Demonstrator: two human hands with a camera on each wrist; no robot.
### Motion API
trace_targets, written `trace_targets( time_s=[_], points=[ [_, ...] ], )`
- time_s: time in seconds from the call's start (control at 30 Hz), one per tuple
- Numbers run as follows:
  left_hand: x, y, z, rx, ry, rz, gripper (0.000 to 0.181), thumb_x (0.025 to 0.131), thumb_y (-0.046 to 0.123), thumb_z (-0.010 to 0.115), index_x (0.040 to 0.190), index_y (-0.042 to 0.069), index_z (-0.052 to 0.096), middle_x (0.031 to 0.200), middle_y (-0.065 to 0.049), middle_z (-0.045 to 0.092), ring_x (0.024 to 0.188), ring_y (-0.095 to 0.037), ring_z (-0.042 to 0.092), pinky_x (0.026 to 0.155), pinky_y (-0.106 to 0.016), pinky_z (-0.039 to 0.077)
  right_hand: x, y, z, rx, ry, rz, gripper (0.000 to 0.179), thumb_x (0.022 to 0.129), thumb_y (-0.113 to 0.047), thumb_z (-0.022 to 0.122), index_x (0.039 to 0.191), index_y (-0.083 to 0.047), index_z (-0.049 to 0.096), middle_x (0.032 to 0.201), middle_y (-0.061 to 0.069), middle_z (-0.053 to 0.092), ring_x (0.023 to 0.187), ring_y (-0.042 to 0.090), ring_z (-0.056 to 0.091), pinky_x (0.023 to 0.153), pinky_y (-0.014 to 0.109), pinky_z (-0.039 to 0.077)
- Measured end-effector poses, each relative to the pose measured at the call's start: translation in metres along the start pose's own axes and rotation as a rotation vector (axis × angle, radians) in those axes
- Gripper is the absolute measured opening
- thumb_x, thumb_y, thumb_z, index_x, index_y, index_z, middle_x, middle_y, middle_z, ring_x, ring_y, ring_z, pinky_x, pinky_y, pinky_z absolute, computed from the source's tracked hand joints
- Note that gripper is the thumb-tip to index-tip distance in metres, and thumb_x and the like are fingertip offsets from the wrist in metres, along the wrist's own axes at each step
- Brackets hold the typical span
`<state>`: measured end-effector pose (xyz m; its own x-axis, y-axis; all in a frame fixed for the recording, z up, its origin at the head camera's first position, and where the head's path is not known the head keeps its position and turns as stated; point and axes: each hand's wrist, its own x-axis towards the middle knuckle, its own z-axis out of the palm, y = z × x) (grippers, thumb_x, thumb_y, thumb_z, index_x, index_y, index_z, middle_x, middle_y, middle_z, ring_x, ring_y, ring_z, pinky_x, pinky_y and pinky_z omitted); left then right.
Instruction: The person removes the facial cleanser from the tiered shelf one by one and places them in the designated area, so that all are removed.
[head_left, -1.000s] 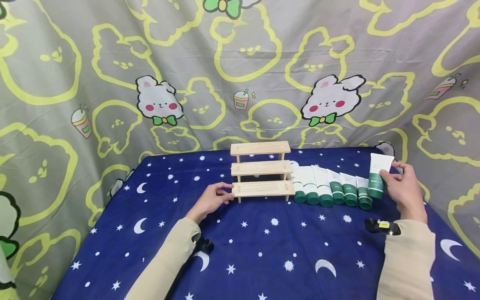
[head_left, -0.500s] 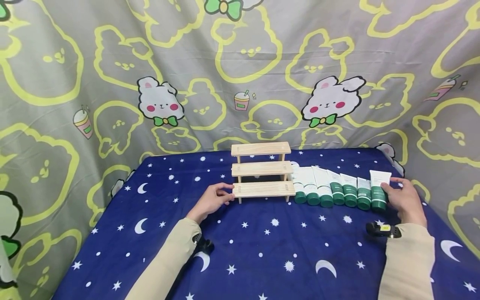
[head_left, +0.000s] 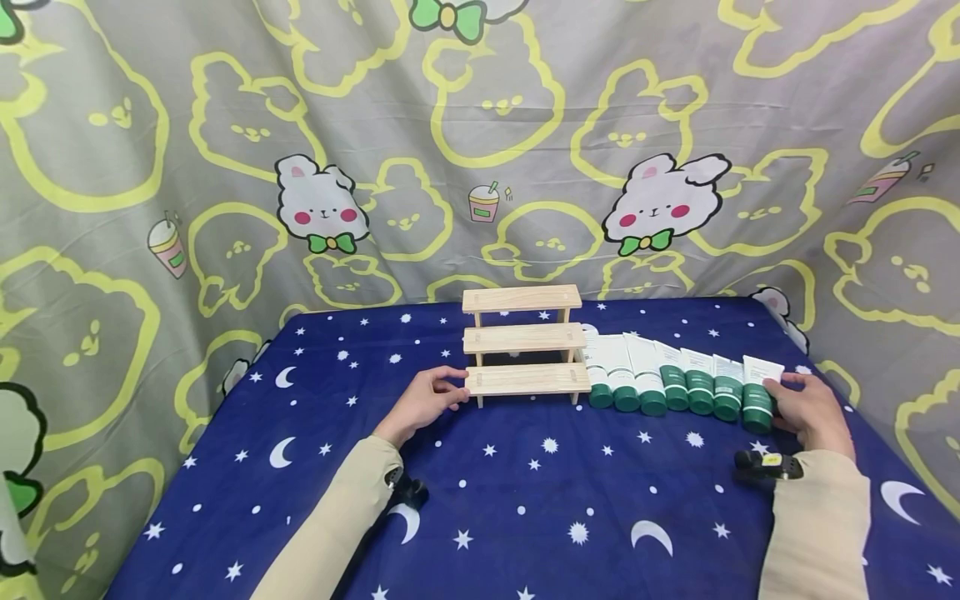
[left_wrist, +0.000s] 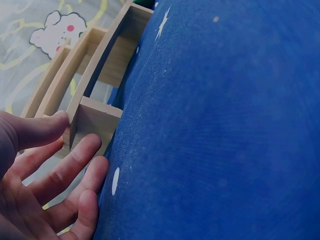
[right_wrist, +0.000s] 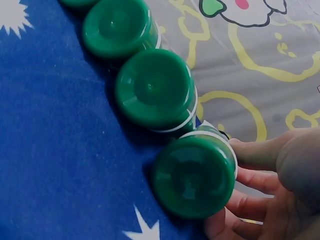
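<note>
A three-tier wooden stand [head_left: 527, 379] stands mid-table, its steps bare. My left hand [head_left: 422, 403] pinches the left end of its lowest step; in the left wrist view the thumb [left_wrist: 42, 131] lies against the board's end, with the other fingers spread below. To the right of the stand, several white and green squeeze tubes [head_left: 701, 390] lie side by side, green caps toward me. My right hand [head_left: 813, 414] grips the last squeeze tube [head_left: 757, 406] at the row's right end, thumb on its upper face. In the right wrist view that tube's green cap [right_wrist: 194, 177] sits close over the cloth.
A dark blue cloth [head_left: 517, 475] with white moons and stars covers the table. Behind it hangs a grey curtain [head_left: 525, 125] with yellow outlines and rabbits. A black wrist camera [head_left: 767, 465] is strapped to the right wrist, another [head_left: 407, 486] to the left.
My right hand has lowered its tube from above the row's right end down onto the cloth beside the neighbouring tube, which shifted slightly left. My left hand has stayed at the stand.
</note>
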<state>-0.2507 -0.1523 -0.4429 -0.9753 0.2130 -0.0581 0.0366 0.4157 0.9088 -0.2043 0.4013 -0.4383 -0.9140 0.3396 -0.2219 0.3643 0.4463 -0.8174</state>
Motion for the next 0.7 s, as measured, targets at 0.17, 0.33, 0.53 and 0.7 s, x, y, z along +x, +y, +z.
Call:
trace_targets(
  time_s=[0.17,0.33,0.53,0.7],
  points=[
    [-0.0008,0.001,-0.0002,-0.01,0.005,-0.001,0.031,0.096,0.007,0.071,0.126,0.003,0.068,0.092,-0.014,0.077,0.08,-0.023,0.072,0.076,-0.035,0.059,-0.0032,-0.0027,0.0013,-0.01,0.021,0.018,0.07,0.105,-0.031,0.043,0.147,0.021,0.02,0.132,0.045,0.033,0.062,0.002,0.06,0.061,0.025,0.058],
    [-0.0012,0.0011,-0.0003,-0.01,0.008,-0.007,0.031,0.095,0.007,0.071,0.126,0.004,0.069,0.092,-0.014,0.077,0.079,-0.023,0.072,0.076,-0.035,0.059,-0.0035,-0.0027,0.002,0.008,0.044,0.052,0.07,0.103,-0.031,0.048,0.145,0.021,0.026,0.128,0.043,0.037,0.056,0.002,0.063,0.059,0.026,0.059],
    [-0.0017,0.0027,0.0006,-0.005,0.005,-0.004,0.031,0.095,0.007,0.071,0.126,0.003,0.068,0.093,-0.016,0.077,0.079,-0.024,0.072,0.075,-0.035,0.058,-0.0043,-0.0003,0.0007,0.043,0.045,0.067,0.07,0.102,-0.029,0.05,0.145,0.022,0.028,0.131,0.043,0.038,0.055,-0.001,0.063,0.061,0.026,0.06],
    [-0.0017,0.0033,0.0,-0.002,0.005,0.007,0.031,0.095,0.007,0.071,0.126,0.002,0.068,0.093,-0.018,0.077,0.077,-0.025,0.072,0.075,-0.036,0.058,-0.0069,-0.0027,-0.0027,-0.046,0.036,0.048,0.072,0.103,-0.037,0.049,0.143,0.021,0.033,0.131,0.045,0.041,0.058,0.004,0.068,0.067,0.029,0.059]
  ],
)
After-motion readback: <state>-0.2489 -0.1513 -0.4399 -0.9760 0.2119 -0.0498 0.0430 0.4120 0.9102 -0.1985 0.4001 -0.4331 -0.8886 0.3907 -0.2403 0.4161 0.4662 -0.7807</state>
